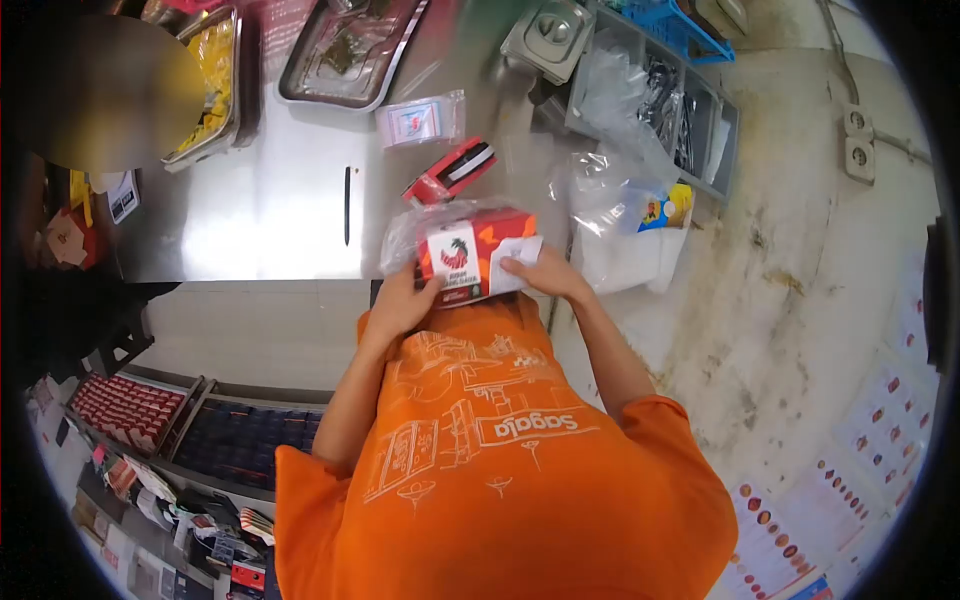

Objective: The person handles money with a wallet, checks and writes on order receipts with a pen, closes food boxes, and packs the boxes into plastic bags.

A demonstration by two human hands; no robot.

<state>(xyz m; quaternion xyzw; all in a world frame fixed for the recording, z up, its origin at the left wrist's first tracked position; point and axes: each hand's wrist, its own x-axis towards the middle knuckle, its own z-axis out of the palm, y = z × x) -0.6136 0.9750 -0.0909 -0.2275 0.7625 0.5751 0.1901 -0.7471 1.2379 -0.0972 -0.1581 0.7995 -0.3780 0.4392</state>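
Observation:
A red and orange printed box (494, 232) with a white label is held in front of my body at the table's near edge. Closed on its left side is my left hand (405, 300), thumb over the front. My right hand (548, 272) grips the right side, its thumb pressing a white paper slip (512, 262) on the box. Clear plastic (400, 238) bunches around the box's left and top. Just beyond lies a red and black object (452, 172) whose kind I cannot tell. A black pen-like stick (347, 206) rests to the left.
On the steel table (270, 215) are a metal tray (377, 88), a tray of yellow packets (237, 100), a small plastic packet (420, 120) and a lidded steel container (548, 38). At right stand a grey divided bin (722, 150) and plastic bags (610, 230). A blurred person is at left.

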